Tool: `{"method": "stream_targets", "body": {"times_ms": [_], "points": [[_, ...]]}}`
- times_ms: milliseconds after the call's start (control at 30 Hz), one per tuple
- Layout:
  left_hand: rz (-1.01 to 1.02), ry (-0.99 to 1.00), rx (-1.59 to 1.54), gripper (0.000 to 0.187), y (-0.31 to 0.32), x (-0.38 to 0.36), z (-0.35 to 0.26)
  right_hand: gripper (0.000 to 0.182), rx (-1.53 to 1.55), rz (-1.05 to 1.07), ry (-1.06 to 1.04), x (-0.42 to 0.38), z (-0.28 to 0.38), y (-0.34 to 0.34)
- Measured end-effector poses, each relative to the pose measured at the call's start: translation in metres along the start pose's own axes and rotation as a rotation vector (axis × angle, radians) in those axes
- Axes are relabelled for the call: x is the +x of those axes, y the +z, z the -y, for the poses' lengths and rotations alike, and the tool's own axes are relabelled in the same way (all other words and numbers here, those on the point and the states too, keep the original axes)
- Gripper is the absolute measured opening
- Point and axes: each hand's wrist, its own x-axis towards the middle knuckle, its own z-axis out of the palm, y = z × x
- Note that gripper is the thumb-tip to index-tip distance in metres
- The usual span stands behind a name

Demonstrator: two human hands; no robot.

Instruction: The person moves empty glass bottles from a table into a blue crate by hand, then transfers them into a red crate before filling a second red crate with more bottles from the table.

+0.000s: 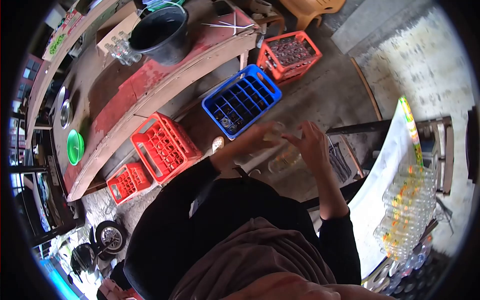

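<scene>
Motion smears my left hand (260, 137), which is stretched out just below the blue crate (243, 101). Something clear shows at its fingertips, too blurred to name. To its right, my right hand (312, 145) is raised with thumb and fingers apart and nothing visible between them. A blurred clear object with orange marks, perhaps a bottle (285, 160), shows below and between the hands; whether either hand touches it cannot be told. The blue crate has a grid of compartments, with clear glass in the lower left ones.
Red crates (167, 145) stand along the long wooden table (120, 112); another red crate (292, 56) holds many bottles. A black bucket (172, 42) and green bowl (75, 147) rest on the table. Clear bottles (407, 210) lie stacked on a white sheet (367, 215) at right.
</scene>
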Motion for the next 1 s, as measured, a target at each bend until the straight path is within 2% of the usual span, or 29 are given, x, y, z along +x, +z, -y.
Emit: {"method": "stream_targets", "body": {"times_ms": [33, 67, 133, 200, 233, 267, 333, 433, 533, 600, 667, 733, 800, 867, 900, 1000], "points": [[-0.091, -0.001, 0.0, 0.035, -0.014, -0.005, 0.019, 0.041, 0.005, 0.015, -0.007, 0.014, -0.003, 0.017], [-0.101, -0.012, -0.003, 0.035, -0.028, -0.009, 0.04, 0.04, 0.032, -0.017, -0.032, 0.028, -0.007, 0.037], [-0.2, -0.201, -0.179, 0.034, -0.055, -0.017, 0.089, 0.038, 0.063, -0.041, -0.054, 0.054, -0.009, 0.072], [-0.325, -0.23, -0.204, 0.03, -0.081, -0.025, 0.144, 0.04, 0.018, 0.194, 0.182, 0.078, -0.007, 0.103], [-0.374, -0.214, -0.17, 0.032, -0.093, -0.026, 0.162, 0.04, 0.019, 0.201, 0.185, 0.088, -0.011, 0.125], [-0.418, -0.163, 0.071, 0.035, -0.106, -0.026, 0.193, 0.039, -0.022, 0.213, 0.194, 0.097, -0.018, 0.15], [-0.413, -0.445, -0.074, 0.037, -0.13, -0.023, 0.205, 0.039, -0.064, 0.232, 0.206, 0.111, -0.024, 0.191], [-0.393, -0.542, -0.029, 0.039, -0.154, -0.017, 0.253, 0.038, -0.037, 0.193, 0.279, 0.128, -0.031, 0.246], [-0.41, -0.446, -0.033, 0.045, -0.164, -0.014, 0.289, 0.038, 0.069, 0.202, 0.352, 0.136, -0.046, 0.306], [-0.379, -0.513, -0.092, 0.048, -0.167, -0.013, 0.314, 0.036, 0.096, 0.072, 0.351, 0.14, -0.047, 0.339], [-0.332, -0.359, 0.155, 0.039, -0.166, -0.012, 0.34, 0.035, 0.04, 0.117, 0.388, 0.141, -0.041, 0.359], [-0.266, -0.409, 0.108, 0.039, -0.166, -0.012, 0.359, 0.033, -0.022, 0.139, 0.362, 0.139, -0.04, 0.384], [-0.199, -0.415, 0.157, 0.039, -0.163, -0.015, 0.377, 0.03, 0.002, 0.169, 0.444, 0.137, -0.035, 0.401], [-0.169, -0.449, 0.107, 0.04, -0.159, -0.02, 0.402, 0.031, -0.088, 0.253, 0.402, 0.137, -0.029, 0.409], [-0.14, -0.456, 0.139, 0.04, -0.16, -0.02, 0.403, 0.03, -0.129, 0.223, 0.376, 0.135, -0.028, 0.418], [-0.067, -0.47, 0.229, 0.04, -0.157, -0.027, 0.412, 0.028, 0.038, 0.242, 0.534, 0.129, -0.027, 0.444]]}}
